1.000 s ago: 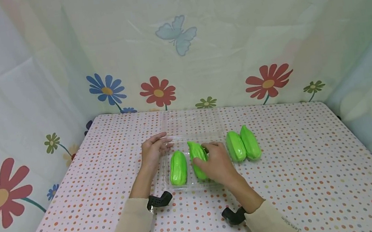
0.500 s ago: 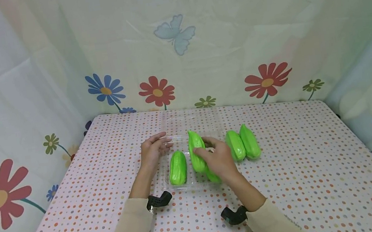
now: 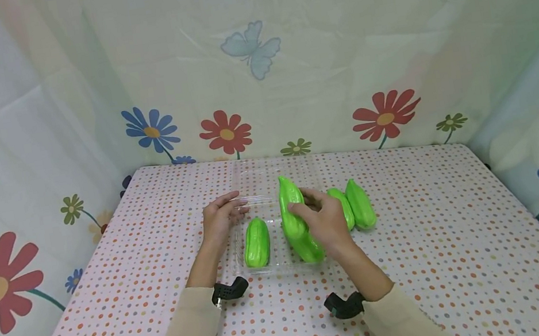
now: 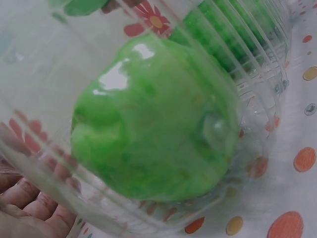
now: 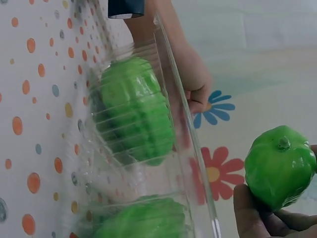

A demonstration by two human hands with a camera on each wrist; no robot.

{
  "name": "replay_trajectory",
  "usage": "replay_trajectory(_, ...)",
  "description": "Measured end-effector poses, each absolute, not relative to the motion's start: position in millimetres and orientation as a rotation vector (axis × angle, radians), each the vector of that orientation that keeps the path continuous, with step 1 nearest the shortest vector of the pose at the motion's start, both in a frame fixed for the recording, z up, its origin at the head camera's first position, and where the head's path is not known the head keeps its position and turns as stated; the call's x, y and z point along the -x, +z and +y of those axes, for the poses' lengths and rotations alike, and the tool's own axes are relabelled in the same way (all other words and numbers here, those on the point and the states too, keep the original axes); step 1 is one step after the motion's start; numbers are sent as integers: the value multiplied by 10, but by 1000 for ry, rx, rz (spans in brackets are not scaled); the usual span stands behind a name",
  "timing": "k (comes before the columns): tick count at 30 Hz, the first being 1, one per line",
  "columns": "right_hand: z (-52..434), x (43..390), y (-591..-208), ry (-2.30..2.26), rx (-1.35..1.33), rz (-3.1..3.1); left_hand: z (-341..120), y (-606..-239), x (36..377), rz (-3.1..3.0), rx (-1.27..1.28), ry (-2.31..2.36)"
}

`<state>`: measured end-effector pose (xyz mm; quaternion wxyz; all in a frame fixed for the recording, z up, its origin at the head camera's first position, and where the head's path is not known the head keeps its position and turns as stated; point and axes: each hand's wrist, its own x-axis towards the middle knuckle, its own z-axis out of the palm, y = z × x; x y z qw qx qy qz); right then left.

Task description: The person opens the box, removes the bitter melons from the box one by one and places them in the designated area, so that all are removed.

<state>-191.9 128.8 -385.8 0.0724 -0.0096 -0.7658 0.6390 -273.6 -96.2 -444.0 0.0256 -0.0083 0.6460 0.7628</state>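
My right hand (image 3: 327,223) grips a glossy green ridged vegetable (image 3: 289,205) (image 5: 280,166) and holds it tilted above a clear plastic tray (image 3: 265,271). Two more green vegetables lie in the tray: one on the left (image 3: 257,242) (image 4: 153,134) (image 5: 133,109), and one under my right hand (image 3: 311,250) (image 5: 143,218). My left hand (image 3: 219,219) (image 5: 193,79) rests against the tray's left rim, fingers stretched along it. In the left wrist view its fingers (image 4: 25,213) show through the plastic.
Two further green vegetables (image 3: 361,211) lie side by side on the dotted tablecloth (image 3: 441,235) right of the tray, the nearer one partly behind my right hand. The tray's clear lid (image 3: 276,175) lies open toward the back. Flowered fabric walls (image 3: 338,65) enclose the table on three sides.
My right hand has lifted the vegetable up out of the tray, uncovering another one lying beneath it. The left hand has stayed at the tray's rim.
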Motion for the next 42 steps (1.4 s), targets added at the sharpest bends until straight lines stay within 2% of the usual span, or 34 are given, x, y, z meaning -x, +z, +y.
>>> replay_trajectory(8, 1440, 1958, -3812, 1976, 31, -2250, -967, -4439, 2725, 2020, 10, 2349)
replay_trajectory(20, 1718, 2015, -3751, 1810, 126, -2195, -977, -4446, 2732, 2003, 3, 2352)
replay_trajectory(32, 2084, 2075, -3709, 1807, 356, -2075, -966, -4457, 2747, 1996, 16, 2367)
replay_trajectory(42, 2477, 2158, -3825, 1806, 563, -2055, -969, -4450, 2743, 1999, 13, 2353)
